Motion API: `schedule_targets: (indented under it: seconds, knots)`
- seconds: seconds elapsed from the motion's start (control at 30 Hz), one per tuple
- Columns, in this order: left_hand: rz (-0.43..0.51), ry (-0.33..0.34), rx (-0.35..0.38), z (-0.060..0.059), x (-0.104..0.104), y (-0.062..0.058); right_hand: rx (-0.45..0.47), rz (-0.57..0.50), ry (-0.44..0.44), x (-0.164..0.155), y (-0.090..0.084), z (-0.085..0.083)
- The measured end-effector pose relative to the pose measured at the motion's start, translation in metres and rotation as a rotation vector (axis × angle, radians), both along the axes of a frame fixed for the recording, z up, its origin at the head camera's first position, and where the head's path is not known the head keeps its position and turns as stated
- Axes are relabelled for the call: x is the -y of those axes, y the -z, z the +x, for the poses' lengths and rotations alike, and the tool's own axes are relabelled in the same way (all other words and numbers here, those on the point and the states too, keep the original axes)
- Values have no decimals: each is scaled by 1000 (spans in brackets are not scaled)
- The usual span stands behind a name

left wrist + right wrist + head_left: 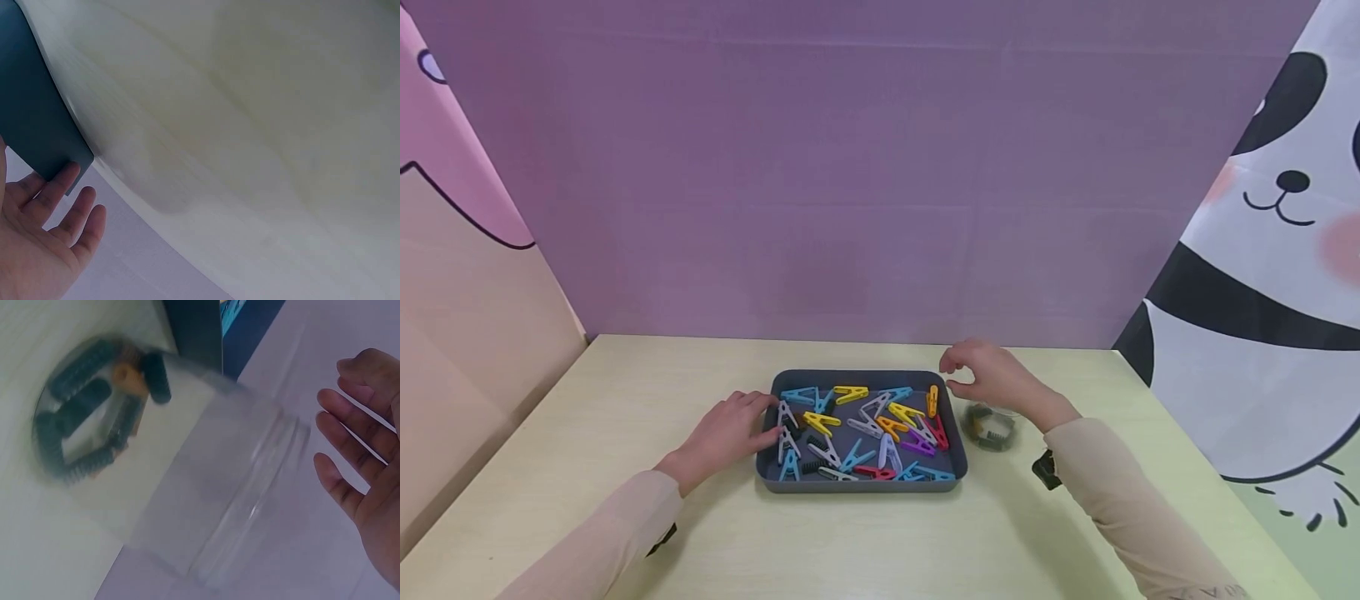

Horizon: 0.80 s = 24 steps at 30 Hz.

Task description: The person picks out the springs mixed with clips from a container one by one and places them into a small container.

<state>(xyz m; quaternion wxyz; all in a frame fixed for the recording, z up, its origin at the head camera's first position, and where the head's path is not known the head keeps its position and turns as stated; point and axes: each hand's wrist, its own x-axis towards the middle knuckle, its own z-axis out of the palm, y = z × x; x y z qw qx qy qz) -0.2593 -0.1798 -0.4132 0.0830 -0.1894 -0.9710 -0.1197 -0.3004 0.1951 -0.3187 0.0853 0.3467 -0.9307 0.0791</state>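
A grey tray (pixel 862 485) sits mid-surface, holding a loose heap of clothes pegs (pixel 865 433) in blue, yellow, white, orange, red, purple and black. Just beside its right wall stands a clear jar (pixel 991 427) with a few dark pegs and an orange one at its bottom; the right wrist view shows the jar's mouth open. The left hand (pixel 726 435) lies flat on the pale surface (pixel 625 400), its grip apart with straight fingers touching the tray's left wall. The right hand (pixel 992 379) hovers above the jar and the tray's far right corner, fingers loosely curled and holding nothing. Bare surface lies open on all sides of the tray, widest to the left and toward the near edge. A purple backdrop (pixel 850 167) closes off the far edge.
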Motion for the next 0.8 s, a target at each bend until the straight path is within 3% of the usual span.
schedule_targets:
  seconds: [0.37,0.8]
  knots:
    - [-3,2,-7,0,0,0,67,56,-57,36,13,-3]
    - [-8,3,-3,1,0,0,78,96,-120,71,30,-10]
